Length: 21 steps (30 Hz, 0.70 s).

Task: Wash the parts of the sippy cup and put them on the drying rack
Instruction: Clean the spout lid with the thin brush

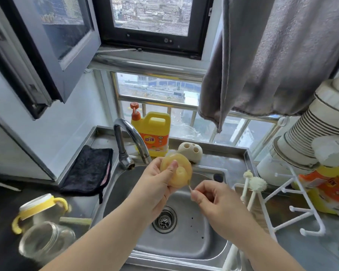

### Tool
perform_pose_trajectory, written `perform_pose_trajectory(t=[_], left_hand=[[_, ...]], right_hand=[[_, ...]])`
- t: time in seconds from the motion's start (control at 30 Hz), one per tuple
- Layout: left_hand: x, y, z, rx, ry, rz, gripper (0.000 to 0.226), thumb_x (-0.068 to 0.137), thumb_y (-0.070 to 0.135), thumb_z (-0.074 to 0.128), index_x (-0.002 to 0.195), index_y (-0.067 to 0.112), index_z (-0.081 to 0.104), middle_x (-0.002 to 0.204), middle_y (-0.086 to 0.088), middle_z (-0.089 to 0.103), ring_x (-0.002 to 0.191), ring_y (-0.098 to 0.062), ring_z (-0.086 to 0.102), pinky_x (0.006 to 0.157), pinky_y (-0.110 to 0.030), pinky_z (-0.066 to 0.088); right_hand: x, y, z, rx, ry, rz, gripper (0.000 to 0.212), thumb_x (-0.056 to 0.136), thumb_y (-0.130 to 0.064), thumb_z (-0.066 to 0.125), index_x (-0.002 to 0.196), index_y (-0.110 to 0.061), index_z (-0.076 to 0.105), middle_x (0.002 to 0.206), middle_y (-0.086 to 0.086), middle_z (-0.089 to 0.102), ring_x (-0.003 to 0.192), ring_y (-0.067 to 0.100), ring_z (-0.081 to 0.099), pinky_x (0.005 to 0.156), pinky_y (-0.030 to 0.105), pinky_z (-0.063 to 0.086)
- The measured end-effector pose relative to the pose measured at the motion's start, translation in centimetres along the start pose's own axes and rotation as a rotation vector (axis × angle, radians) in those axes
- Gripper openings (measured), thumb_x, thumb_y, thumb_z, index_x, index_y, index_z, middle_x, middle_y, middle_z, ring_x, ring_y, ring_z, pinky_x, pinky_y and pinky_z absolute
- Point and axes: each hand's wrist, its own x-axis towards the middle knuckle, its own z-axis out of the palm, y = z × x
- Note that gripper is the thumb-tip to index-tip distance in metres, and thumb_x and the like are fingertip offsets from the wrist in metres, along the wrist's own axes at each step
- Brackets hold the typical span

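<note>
Hands over the sink, working on the sippy cup's silicone piece.

Left hand [157, 184] reaches up from lower left, thumb pressed on the face of the round, translucent yellowish silicone disc [177, 171], fingers curled behind it, at frame center below the faucet [132, 142]. Disc face is tilted toward the camera, its small spout nub pointing at us. Right hand [213, 200] comes in from lower right, fingertips pinching a thin stick [189, 187] that angles up to the disc's lower edge. Steel sink [184, 237] underneath, shiny. Yellow-handled collar [38, 209] and clear bottle [45, 240] sit on the dark desk at lower left; white peg drying rack [294, 210] at right.
</note>
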Motion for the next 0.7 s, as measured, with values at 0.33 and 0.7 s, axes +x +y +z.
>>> perform_pose_trajectory(t=[0.33,0.7], left_hand=[[-1.8,-2.7,-5.4,-0.193,0.325,-0.045,0.015,0.095,0.009,0.051,0.108,0.000,0.052,0.098,-0.020,0.061,0.081,-0.024,0.063,0.062,-0.026,0.058],[-2.1,-1.7,-10.3,-0.187,0.514,0.000,0.013,0.096,0.005,0.049,0.106,-0.003,0.051,0.104,-0.029,0.059,0.084,-0.029,0.064,0.060,-0.028,0.059]], right_hand=[[1.5,1.0,7.3,0.064,-0.089,0.106,0.024,0.087,-0.016,0.064,0.063,-0.018,0.062,0.044,-0.012,0.051,0.045,0.001,0.043,0.048,0.015,0.033],[4.4,-0.3,13.0,0.111,-0.218,0.088,0.023,0.089,-0.017,0.062,0.066,-0.019,0.062,0.051,-0.006,0.053,0.053,0.010,0.045,0.055,0.026,0.037]])
